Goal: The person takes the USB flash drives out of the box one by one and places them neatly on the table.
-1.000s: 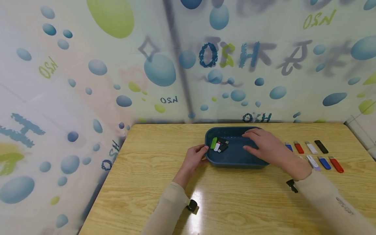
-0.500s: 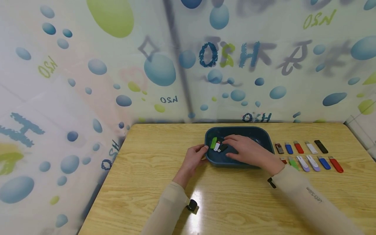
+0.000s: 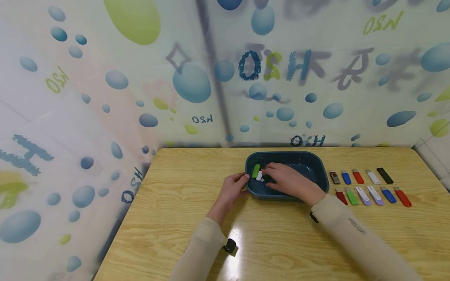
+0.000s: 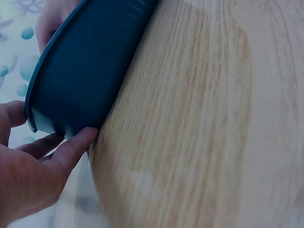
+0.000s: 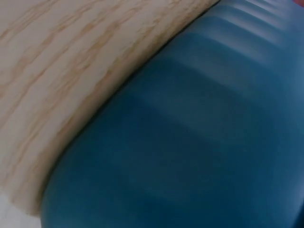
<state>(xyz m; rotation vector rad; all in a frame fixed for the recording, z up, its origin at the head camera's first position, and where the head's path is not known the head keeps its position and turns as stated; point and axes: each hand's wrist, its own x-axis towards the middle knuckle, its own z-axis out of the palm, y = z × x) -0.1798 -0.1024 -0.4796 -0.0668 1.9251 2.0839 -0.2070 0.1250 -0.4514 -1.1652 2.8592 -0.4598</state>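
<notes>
A dark blue plastic bin sits on the table, holding a green USB stick, a white USB stick and black ones in its left end. My left hand grips the bin's left end; in the left wrist view its thumb is at the rim and its fingers are against the outer wall. My right hand reaches inside, thumb and fingers spread on either side of a black USB stick, partly covering it. The right wrist view is filled mostly by the bin's outer wall.
Right of the bin, two rows of USB sticks lie on the wooden table: among them a black one, a red one and a green one. A printed cloth backdrop stands behind the table.
My right hand has moved left and down within the bin to the black USB sticks, uncovering sticks on the table at right. My left hand has stayed at the bin's left end.
</notes>
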